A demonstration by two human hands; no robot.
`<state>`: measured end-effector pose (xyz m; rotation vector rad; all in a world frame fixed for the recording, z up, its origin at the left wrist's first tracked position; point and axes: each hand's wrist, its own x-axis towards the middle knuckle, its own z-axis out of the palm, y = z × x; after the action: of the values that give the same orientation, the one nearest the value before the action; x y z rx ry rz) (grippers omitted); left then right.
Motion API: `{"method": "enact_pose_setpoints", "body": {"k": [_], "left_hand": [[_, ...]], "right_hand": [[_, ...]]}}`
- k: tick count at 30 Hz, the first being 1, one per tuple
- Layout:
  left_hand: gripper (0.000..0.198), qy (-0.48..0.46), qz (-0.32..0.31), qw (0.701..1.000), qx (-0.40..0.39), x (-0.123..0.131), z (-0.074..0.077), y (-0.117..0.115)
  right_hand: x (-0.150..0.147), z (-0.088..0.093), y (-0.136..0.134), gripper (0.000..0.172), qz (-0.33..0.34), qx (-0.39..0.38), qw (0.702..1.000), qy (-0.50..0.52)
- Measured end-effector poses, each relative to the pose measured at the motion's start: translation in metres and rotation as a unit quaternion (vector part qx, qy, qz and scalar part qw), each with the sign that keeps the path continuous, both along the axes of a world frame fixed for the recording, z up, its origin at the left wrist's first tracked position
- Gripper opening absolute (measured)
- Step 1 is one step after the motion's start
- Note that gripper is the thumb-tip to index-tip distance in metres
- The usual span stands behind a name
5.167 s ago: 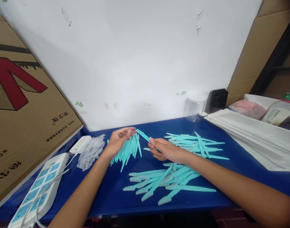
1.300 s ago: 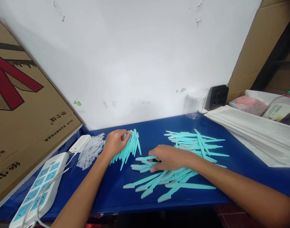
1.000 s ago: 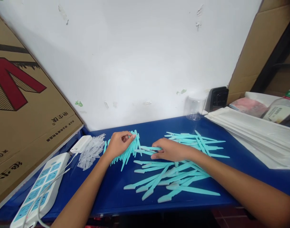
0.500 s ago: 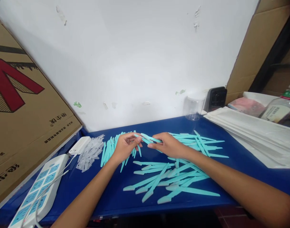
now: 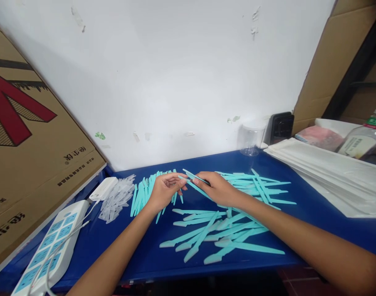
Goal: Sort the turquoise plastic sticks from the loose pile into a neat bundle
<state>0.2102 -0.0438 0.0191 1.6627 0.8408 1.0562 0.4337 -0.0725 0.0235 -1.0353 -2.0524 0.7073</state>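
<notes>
My left hand (image 5: 167, 190) pinches the tip of a turquoise stick (image 5: 197, 188) between thumb and fingers. My right hand (image 5: 218, 188) is closed on turquoise sticks, one of which (image 5: 190, 174) points up and left past its fingertips. Both hands hang over the blue table, close together. Behind and left of my left hand lies a row of turquoise sticks (image 5: 141, 196). Another pile of them (image 5: 261, 187) spreads behind my right forearm. Nearer the front edge is a loose pile of turquoise sticks with pale blade ends (image 5: 203, 234).
Clear plastic pieces (image 5: 117, 197) lie beside a white adapter (image 5: 104, 188) and a power strip (image 5: 54, 246) on the left. At the right are a clear jar (image 5: 252, 139), white sheets (image 5: 326, 181) and a bottle (image 5: 363, 137). Cardboard (image 5: 36, 111) leans at far left.
The sticks between my hands have turned and drawn apart, with one now pointing up and left from my right hand. Both hands have barely shifted.
</notes>
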Motion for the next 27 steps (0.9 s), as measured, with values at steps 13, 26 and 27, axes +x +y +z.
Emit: {"method": "enact_pose_setpoints", "body": {"k": [13,26,27], "left_hand": [[0.043,-0.017,0.019,0.999,-0.023,0.0052,-0.0018,-0.0023],[0.048,0.005,0.02,1.0,-0.003,0.0052,-0.0031,-0.0012],[0.048,0.007,0.022,1.0,-0.002,0.0053,-0.0029,-0.0011]], "right_hand": [[-0.0051,-0.0014,-0.0048,0.047,0.013,-0.021,1.0,-0.001],[-0.0071,-0.0032,-0.0052,0.054,0.039,-0.029,0.998,0.028],[-0.0072,-0.0034,-0.0053,0.054,0.039,-0.028,0.998,0.028]]}}
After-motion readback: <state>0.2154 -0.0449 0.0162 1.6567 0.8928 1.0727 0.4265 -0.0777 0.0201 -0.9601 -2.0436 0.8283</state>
